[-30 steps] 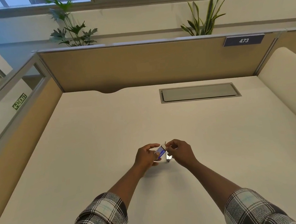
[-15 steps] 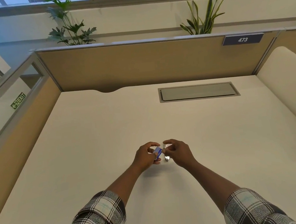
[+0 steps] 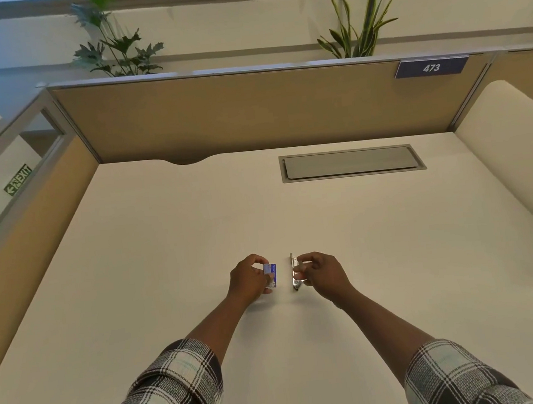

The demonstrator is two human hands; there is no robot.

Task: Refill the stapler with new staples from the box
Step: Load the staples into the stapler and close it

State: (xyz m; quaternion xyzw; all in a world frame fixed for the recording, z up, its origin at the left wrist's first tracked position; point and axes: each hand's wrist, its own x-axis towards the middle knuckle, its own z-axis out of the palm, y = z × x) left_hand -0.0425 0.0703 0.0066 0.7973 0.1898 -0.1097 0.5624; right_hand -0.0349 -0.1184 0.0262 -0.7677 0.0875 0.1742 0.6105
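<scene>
Left hand: grip curled round a small blue-and-white staple box, thumb on top, fingers below. Much of the box is hidden by the fingers; its print is too small to read.

Right hand: grip narrow, fingertips pinching near the upper part of a slim metal stapler. The stapler stands on edge, its lower end seemingly on or just above the bench; contact cannot be told. Whether it is opened, or staples sit in it, cannot be made out. Right side of the stapler covered by fingers.

Change since a second ago: box and stapler were held together, hands almost touching. Now they are apart, with a clear strip of bench between them. The box has turned more upright in the left grip.

Both forearms bare, plaid sleeves cut off at the bottom edge.

Legible writing: plate on the partition reads "473"; green sign behind the glass at left reads "EXIT" with an arrow. Grey hatch set in the bench far side. Two plants behind the partition, tops cut off.
</scene>
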